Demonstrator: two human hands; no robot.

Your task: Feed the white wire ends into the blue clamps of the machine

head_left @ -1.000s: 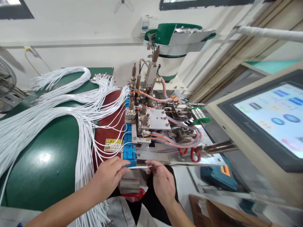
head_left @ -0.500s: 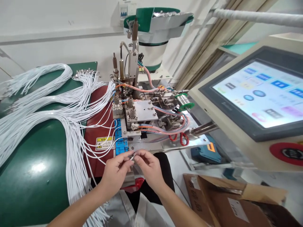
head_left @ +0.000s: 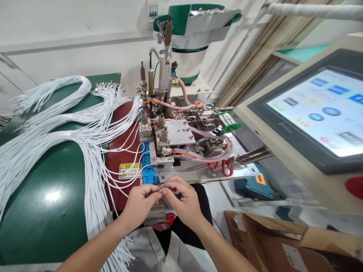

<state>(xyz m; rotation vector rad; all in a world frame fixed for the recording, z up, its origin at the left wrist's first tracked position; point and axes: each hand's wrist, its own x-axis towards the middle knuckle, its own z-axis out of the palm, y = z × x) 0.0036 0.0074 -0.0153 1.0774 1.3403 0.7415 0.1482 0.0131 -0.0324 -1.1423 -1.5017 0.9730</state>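
The left hand (head_left: 138, 206) and right hand (head_left: 184, 202) meet just below the frame's centre, fingers of both pinched nearly closed on a small white wire end (head_left: 160, 190), mostly hidden between the fingertips. It lies just in front of the blue clamps (head_left: 149, 175) on the near left edge of the machine (head_left: 177, 132), at the centre. A few white wires run from the clamps over a red mat (head_left: 120, 145) with a warning label (head_left: 130, 170) to the large bundle (head_left: 68, 134) on the green worktop (head_left: 42, 196), filling the left. At the upper right of centre stands a green-rimmed feeder bowl (head_left: 195, 28); at the right, a lit screen (head_left: 317, 109); at the lower right, an open cardboard box (head_left: 272, 241).
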